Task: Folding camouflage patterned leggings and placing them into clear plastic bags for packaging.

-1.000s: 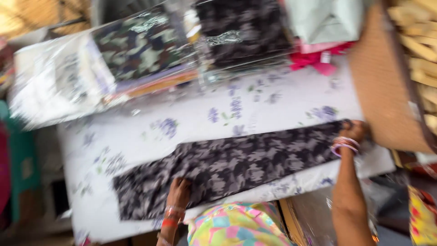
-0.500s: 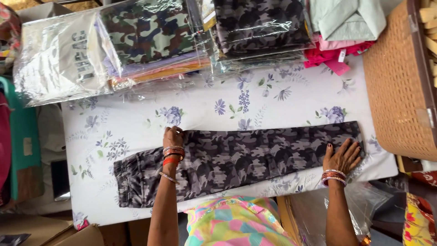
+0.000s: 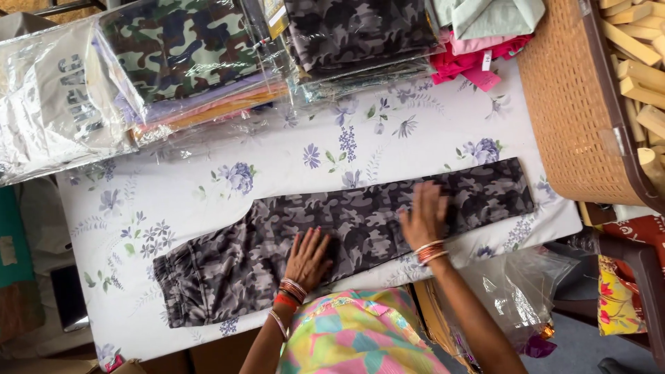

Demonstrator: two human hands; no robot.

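Here, the grey camo pants (image 3: 346,235) lie stretched out long on the flowery counter (image 3: 291,159), and the left hand (image 3: 308,260) and right hand (image 3: 424,216) press flat on them, fingers spread, holding nothing, so the cloth stays smooth.

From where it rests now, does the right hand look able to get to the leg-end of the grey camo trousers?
Probably yes. The right hand lies flat on the grey camo trousers, and nothing lies on the cloth between it and their leg-end; the brown basket stands just beyond it.
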